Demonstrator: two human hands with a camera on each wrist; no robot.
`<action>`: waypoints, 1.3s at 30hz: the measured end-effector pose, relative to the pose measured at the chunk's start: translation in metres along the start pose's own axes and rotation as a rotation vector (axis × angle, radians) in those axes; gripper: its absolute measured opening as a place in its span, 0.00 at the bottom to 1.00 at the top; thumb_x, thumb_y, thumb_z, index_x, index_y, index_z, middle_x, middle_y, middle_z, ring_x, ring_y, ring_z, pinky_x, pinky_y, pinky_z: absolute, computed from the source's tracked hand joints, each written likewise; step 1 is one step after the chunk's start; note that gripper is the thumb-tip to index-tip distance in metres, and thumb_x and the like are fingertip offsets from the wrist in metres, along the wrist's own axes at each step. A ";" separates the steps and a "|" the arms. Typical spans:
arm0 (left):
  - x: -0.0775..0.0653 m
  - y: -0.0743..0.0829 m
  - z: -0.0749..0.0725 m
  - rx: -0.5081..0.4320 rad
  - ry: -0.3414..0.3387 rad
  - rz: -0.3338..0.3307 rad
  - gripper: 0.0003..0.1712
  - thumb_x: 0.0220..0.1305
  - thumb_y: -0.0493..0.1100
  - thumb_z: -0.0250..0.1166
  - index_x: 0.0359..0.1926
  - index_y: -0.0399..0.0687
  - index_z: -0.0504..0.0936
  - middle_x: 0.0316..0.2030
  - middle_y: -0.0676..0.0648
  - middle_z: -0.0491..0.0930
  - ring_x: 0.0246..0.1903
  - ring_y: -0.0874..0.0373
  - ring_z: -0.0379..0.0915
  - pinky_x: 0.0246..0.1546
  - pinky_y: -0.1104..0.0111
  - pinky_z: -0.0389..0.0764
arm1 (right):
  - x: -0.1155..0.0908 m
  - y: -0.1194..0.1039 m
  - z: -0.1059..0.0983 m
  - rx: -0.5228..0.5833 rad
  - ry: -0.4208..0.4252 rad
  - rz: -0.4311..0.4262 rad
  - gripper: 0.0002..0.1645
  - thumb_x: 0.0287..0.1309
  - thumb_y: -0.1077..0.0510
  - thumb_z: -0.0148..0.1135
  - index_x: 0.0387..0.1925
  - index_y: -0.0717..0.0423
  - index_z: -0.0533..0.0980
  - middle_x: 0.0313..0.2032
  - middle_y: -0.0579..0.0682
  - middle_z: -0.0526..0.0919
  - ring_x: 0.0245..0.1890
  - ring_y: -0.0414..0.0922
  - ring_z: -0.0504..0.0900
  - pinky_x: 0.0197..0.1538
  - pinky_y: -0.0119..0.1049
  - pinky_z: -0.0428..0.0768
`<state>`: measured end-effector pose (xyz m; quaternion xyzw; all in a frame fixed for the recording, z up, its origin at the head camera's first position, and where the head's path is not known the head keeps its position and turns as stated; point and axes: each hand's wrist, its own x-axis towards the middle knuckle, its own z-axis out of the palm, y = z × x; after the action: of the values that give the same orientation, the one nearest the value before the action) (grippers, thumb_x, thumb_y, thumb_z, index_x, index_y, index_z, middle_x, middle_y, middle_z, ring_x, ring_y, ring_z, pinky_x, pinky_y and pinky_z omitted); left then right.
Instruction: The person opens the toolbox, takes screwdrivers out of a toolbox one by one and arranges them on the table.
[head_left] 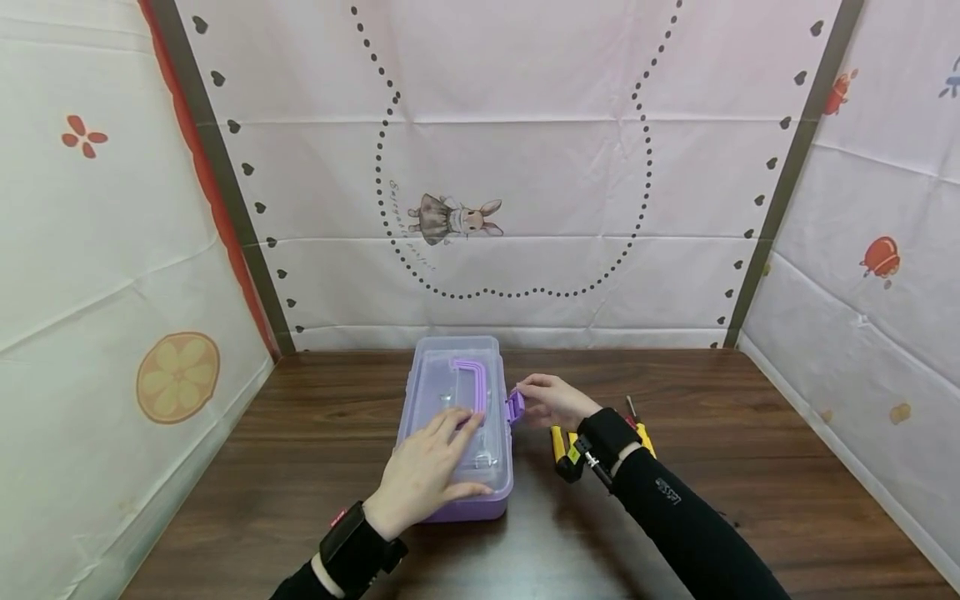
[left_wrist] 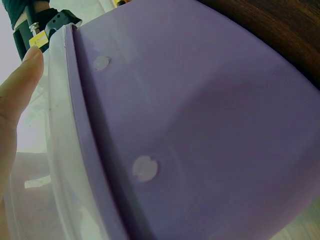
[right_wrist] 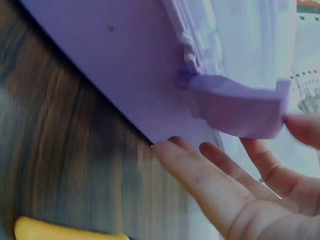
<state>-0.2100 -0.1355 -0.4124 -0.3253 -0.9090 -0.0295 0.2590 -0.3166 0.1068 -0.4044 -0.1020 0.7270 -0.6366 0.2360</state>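
Note:
A purple storage box (head_left: 465, 508) with a clear lid (head_left: 435, 375) stands on the table, its long side running away from me. A purple carry handle (head_left: 480, 383) lies folded on the lid. My left hand (head_left: 423, 471) rests on the near part of the lid, fingers spread toward the handle and thumb along the near edge. At the right side, my right hand (head_left: 555, 402) pinches the purple latch (right_wrist: 240, 107), which sticks out from the box. In the right wrist view, thumb and a finger meet the latch's outer end while the other fingers extend below it.
Right of the box, partly under my right wrist, lies a yellow and black tool (head_left: 567, 454). Beyond that wrist is another yellow tool with a metal shaft (head_left: 632, 407). Printed cloth walls (head_left: 525, 167) enclose the wooden table (head_left: 300, 467) at the back and both sides.

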 end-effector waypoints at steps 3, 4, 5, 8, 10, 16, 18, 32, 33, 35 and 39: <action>0.000 0.000 0.000 0.003 -0.006 -0.002 0.57 0.47 0.78 0.64 0.69 0.46 0.71 0.59 0.44 0.76 0.60 0.50 0.73 0.50 0.61 0.82 | 0.000 0.002 0.004 0.042 -0.026 0.007 0.18 0.74 0.56 0.48 0.56 0.65 0.65 0.46 0.56 0.78 0.47 0.52 0.83 0.60 0.60 0.76; 0.000 0.000 0.000 0.003 -0.007 -0.003 0.57 0.47 0.78 0.64 0.69 0.46 0.71 0.59 0.44 0.76 0.60 0.50 0.73 0.50 0.61 0.82 | 0.001 0.003 0.006 0.045 -0.028 0.008 0.19 0.74 0.56 0.48 0.57 0.65 0.64 0.47 0.57 0.77 0.48 0.53 0.83 0.59 0.59 0.77; 0.000 0.000 0.000 0.004 -0.006 -0.004 0.57 0.47 0.78 0.64 0.69 0.46 0.71 0.59 0.44 0.76 0.60 0.50 0.73 0.50 0.61 0.82 | 0.002 0.003 0.008 0.048 -0.026 0.014 0.20 0.74 0.55 0.48 0.58 0.65 0.63 0.48 0.57 0.76 0.48 0.54 0.83 0.59 0.58 0.78; 0.000 0.000 0.000 0.004 -0.003 -0.005 0.57 0.47 0.78 0.65 0.69 0.45 0.71 0.59 0.44 0.76 0.60 0.50 0.73 0.51 0.60 0.82 | 0.003 0.004 0.012 0.053 -0.007 0.024 0.22 0.74 0.54 0.49 0.59 0.65 0.62 0.47 0.57 0.76 0.46 0.52 0.83 0.58 0.57 0.78; 0.000 0.000 0.000 0.005 -0.002 -0.003 0.57 0.47 0.78 0.65 0.69 0.45 0.71 0.59 0.44 0.76 0.60 0.50 0.73 0.51 0.61 0.82 | 0.005 0.006 0.014 0.059 0.017 0.031 0.22 0.74 0.53 0.50 0.58 0.65 0.63 0.45 0.56 0.76 0.43 0.49 0.83 0.59 0.56 0.78; 0.000 0.001 0.001 0.006 -0.001 -0.002 0.57 0.47 0.78 0.65 0.69 0.46 0.71 0.59 0.44 0.76 0.60 0.50 0.73 0.49 0.62 0.83 | 0.008 0.014 0.017 0.089 0.068 0.019 0.21 0.73 0.54 0.52 0.56 0.67 0.64 0.41 0.52 0.78 0.38 0.44 0.82 0.59 0.56 0.77; 0.000 0.001 0.001 0.007 0.002 -0.001 0.57 0.47 0.78 0.65 0.68 0.46 0.71 0.59 0.44 0.76 0.60 0.50 0.73 0.49 0.61 0.83 | 0.008 0.018 0.018 0.093 0.070 0.023 0.22 0.73 0.54 0.52 0.55 0.67 0.64 0.41 0.53 0.78 0.37 0.43 0.82 0.58 0.54 0.79; 0.001 0.001 0.001 0.008 0.000 0.004 0.56 0.47 0.78 0.64 0.68 0.45 0.71 0.59 0.44 0.76 0.60 0.50 0.73 0.52 0.61 0.82 | 0.007 0.031 0.019 0.113 0.091 0.022 0.25 0.72 0.55 0.54 0.53 0.76 0.70 0.32 0.50 0.79 0.30 0.38 0.81 0.52 0.42 0.84; 0.001 0.001 0.001 0.008 0.000 0.003 0.56 0.47 0.78 0.64 0.68 0.46 0.72 0.59 0.44 0.76 0.60 0.50 0.73 0.52 0.61 0.82 | 0.007 0.032 0.020 0.124 0.087 0.022 0.25 0.72 0.55 0.54 0.54 0.76 0.70 0.33 0.50 0.79 0.30 0.38 0.81 0.52 0.42 0.84; 0.001 0.001 0.001 0.008 0.000 0.001 0.56 0.47 0.78 0.64 0.68 0.46 0.72 0.59 0.45 0.76 0.60 0.50 0.73 0.51 0.61 0.82 | 0.008 0.032 0.020 0.146 0.076 0.028 0.26 0.72 0.55 0.54 0.56 0.77 0.69 0.34 0.51 0.78 0.31 0.39 0.81 0.51 0.41 0.84; 0.000 0.000 0.000 0.009 0.005 0.001 0.57 0.46 0.79 0.65 0.68 0.46 0.72 0.59 0.45 0.76 0.60 0.50 0.73 0.51 0.61 0.82 | 0.008 0.032 0.022 0.163 0.050 0.028 0.25 0.73 0.56 0.52 0.57 0.77 0.68 0.35 0.51 0.78 0.32 0.40 0.81 0.52 0.42 0.84</action>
<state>-0.2101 -0.1354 -0.4129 -0.3244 -0.9083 -0.0262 0.2628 -0.3082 0.0897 -0.4384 -0.0562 0.6798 -0.6928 0.2341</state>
